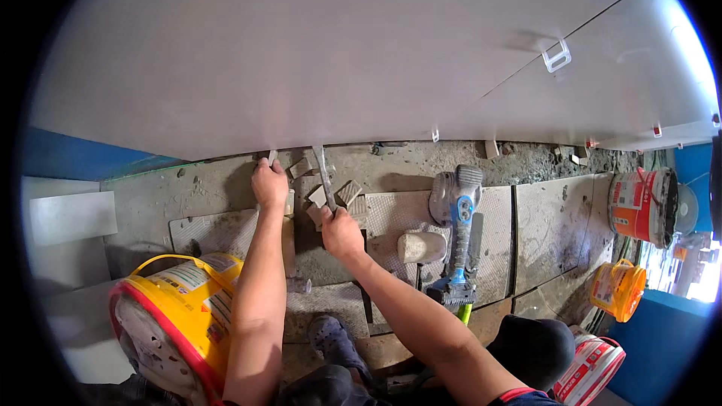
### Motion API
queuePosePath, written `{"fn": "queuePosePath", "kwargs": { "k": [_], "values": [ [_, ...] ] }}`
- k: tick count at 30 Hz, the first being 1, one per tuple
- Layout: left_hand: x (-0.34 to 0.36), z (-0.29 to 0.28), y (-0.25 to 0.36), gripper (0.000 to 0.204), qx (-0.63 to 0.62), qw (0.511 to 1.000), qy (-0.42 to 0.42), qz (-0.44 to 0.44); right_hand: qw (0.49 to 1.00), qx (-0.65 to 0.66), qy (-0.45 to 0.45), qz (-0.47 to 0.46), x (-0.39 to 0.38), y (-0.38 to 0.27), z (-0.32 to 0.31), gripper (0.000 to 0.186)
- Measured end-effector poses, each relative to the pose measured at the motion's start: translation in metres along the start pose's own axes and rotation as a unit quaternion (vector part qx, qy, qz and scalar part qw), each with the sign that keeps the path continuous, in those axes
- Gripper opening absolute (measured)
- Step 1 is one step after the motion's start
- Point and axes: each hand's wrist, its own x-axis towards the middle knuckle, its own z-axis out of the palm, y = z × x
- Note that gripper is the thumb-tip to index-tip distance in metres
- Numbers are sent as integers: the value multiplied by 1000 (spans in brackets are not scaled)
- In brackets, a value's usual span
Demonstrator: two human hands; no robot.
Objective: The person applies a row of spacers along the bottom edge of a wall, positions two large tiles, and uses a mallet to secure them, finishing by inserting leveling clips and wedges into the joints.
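At far left, a yellow bucket (218, 267) w/ a pink rim stands right beside the left forearm, so elbow room is tight on that side. Next comes the L hand (269, 184), fingers pinched nearly closed on a small pale chip (273, 156) at the lower edge of the big grey slab (301, 68). Chip looks light, stiff, prob. brittle; best taken by its sides near the outer end, fingertips clear of the edge. Slab spans most of the view: smooth, rigid, prob. v. heavy, and its edges could chip.

Just right, a flat metal bar (325, 177) runs from the slab edge down to the R hand (342, 233), which is wrapped closed round its near end. Bar seems stiff, moderately heavy, maybe slick if dusty; near end gives the most leverage. Can't tell if its tip sits under the edge or only against it. Tile scraps (349, 192) lie close round the bar and hem in its swing.

Further right, a pale mallet head (421, 248) and a blue-and-grey power tool (459, 233) block sideways room near the right forearm. Beyond, a white clip (556, 55) sits at the slab joint; a red-and-white bucket (639, 203) and a small yellow pail (618, 289) stand well apart, out of the way.
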Motion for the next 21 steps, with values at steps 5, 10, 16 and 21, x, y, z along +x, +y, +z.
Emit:
{"fn": "queuePosePath", "kwargs": {
  "k": [5,10,16,21],
  "values": [
    [0,1,-5,28,-11,1000,0,9,1000,24,-10,2,-2,-3,2,54],
    [-2,-2,-2,29,-1,1000,0,-11,1000,19,-17,-3,-5,-5,0,52],
    [-3,0,-2,27,-20,1000,6,-4,1000,17,0,-11,-3,-3,1,51],
    [0,3,-9,37,-19,1000,-2,-8,999,5,-7,-46,-2,0,0,50]
  ]
}}
